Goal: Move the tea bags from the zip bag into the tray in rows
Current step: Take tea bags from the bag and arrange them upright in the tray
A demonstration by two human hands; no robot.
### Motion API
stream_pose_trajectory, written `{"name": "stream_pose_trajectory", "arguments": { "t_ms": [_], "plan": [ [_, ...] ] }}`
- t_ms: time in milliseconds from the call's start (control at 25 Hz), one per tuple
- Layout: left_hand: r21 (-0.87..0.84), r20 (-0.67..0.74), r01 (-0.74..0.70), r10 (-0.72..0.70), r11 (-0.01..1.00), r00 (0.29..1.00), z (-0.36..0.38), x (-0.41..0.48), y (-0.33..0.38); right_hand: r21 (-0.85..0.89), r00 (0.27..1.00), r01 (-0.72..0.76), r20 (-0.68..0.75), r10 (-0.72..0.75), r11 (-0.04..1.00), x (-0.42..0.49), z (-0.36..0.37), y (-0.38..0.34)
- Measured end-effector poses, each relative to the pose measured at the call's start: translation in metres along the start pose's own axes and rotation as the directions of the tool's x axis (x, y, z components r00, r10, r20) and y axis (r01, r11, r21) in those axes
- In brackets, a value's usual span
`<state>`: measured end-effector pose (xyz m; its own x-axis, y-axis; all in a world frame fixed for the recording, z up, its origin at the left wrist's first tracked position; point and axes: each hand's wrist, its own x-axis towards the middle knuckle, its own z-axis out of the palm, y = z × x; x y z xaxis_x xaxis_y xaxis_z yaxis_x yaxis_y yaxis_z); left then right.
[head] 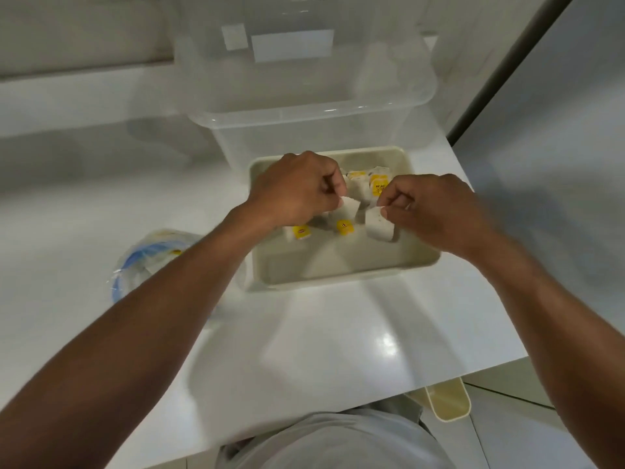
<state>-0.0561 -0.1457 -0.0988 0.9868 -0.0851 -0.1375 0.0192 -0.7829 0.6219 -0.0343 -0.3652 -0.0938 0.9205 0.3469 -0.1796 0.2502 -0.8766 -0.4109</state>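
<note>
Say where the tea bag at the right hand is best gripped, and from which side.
Pinch its top corner from above: the tea bag stands upright in the tray, with that corner clear of the other tea bags. The right hand pinches it there.

No text is fully legible. The far yellow tag (378, 188), near the far edge of the tray (338, 273), carries dark print too blurred to read. The left yellow tag (301, 232), near the tray's left edge, carries a red oval mark with unreadable lettering.
</note>
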Motion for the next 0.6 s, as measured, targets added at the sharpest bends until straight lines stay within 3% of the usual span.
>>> {"name": "stream_pose_trajectory", "arguments": {
  "t_ms": [200,400,520,600],
  "plan": [
    [0.074,-0.119,0.076,-0.067,0.994,0.991,0.027,0.037,0.007,-0.212,0.982,0.123,-0.117,-0.150,0.970,0.028,-0.004,0.026],
    [0.109,-0.153,0.170,-0.153,0.979,0.976,0.046,0.055,0.012,-0.372,0.973,0.166,-0.091,-0.214,0.913,0.053,0.004,0.032],
    [0.117,-0.049,0.165,-0.160,0.979,0.986,0.051,0.058,0.006,-0.509,0.956,0.248,-0.008,-0.293,0.824,0.057,0.011,0.032],
    [0.016,0.058,0.144,-0.145,0.989,0.988,0.049,0.057,0.003,-0.465,0.962,0.251,0.017,-0.274,0.849,0.060,0.008,0.033]
  ]
}}
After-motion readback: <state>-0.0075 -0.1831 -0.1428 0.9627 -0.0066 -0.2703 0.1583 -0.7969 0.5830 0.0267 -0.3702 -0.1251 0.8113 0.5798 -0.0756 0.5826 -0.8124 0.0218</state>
